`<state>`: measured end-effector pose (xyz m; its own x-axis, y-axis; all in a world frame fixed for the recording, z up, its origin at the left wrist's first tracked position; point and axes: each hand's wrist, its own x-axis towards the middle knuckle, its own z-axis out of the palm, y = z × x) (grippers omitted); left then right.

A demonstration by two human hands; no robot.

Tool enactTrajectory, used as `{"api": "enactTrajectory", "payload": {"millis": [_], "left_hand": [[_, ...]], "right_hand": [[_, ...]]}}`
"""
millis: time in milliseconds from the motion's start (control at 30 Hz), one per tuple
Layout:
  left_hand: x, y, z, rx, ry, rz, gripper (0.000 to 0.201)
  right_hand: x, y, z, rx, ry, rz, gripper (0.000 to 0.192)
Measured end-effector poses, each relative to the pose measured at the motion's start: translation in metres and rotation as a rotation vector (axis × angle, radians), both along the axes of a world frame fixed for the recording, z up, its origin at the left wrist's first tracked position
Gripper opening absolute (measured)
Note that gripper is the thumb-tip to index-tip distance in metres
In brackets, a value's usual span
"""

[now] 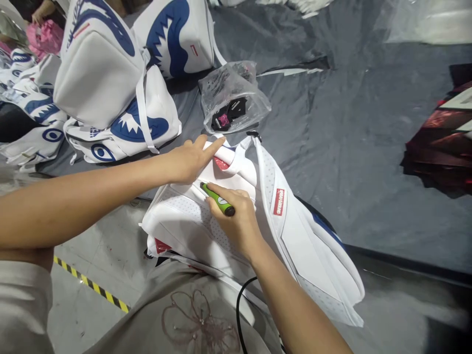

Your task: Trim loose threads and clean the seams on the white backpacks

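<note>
A white backpack (228,246) lies tilted across my lap and the table edge, its back panel and dotted shoulder straps facing up. My left hand (190,160) grips the backpack near its top, the index finger stretched along the fabric by a red patch. Between the fingers of my right hand (238,214) is a slim green pen-like tool (220,200) with black ends. The tool's tip points at the backpack's upper panel, close below my left hand. Whether the tip touches the fabric I cannot tell.
Several white-and-blue backpacks (99,69) are piled at the left. A clear plastic bag (236,98) with black tags lies beyond my hands. Dark red pieces (442,142) are at the right. A black cable (239,309) hangs by my lap. Another person's hand (39,15) shows top left.
</note>
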<state>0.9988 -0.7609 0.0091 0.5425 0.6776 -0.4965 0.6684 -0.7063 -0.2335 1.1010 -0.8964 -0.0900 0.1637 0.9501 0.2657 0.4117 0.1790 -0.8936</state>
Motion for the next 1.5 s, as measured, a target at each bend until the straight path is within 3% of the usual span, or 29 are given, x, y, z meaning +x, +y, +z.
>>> {"api": "enactTrajectory", "payload": {"millis": [400, 533, 867, 1200, 1500], "left_hand": [[-0.009, 0.002, -0.012, 0.062, -0.063, -0.045, 0.105], [-0.011, 0.004, -0.015, 0.055, -0.09, -0.046, 0.101], [-0.012, 0.004, -0.015, 0.05, -0.082, -0.046, 0.101], [-0.013, 0.003, -0.015, 0.041, -0.111, -0.028, 0.105], [-0.014, 0.002, -0.017, 0.024, -0.123, -0.022, 0.103]], "right_hand": [[-0.007, 0.007, -0.001, 0.017, -0.043, 0.022, 0.024], [-0.011, 0.006, -0.001, 0.01, -0.064, -0.05, 0.024], [-0.013, 0.009, 0.003, -0.011, -0.009, -0.034, 0.022], [-0.011, 0.008, 0.012, -0.036, -0.131, 0.01, 0.026], [-0.01, 0.007, 0.013, -0.053, -0.094, 0.012, 0.026]]}}
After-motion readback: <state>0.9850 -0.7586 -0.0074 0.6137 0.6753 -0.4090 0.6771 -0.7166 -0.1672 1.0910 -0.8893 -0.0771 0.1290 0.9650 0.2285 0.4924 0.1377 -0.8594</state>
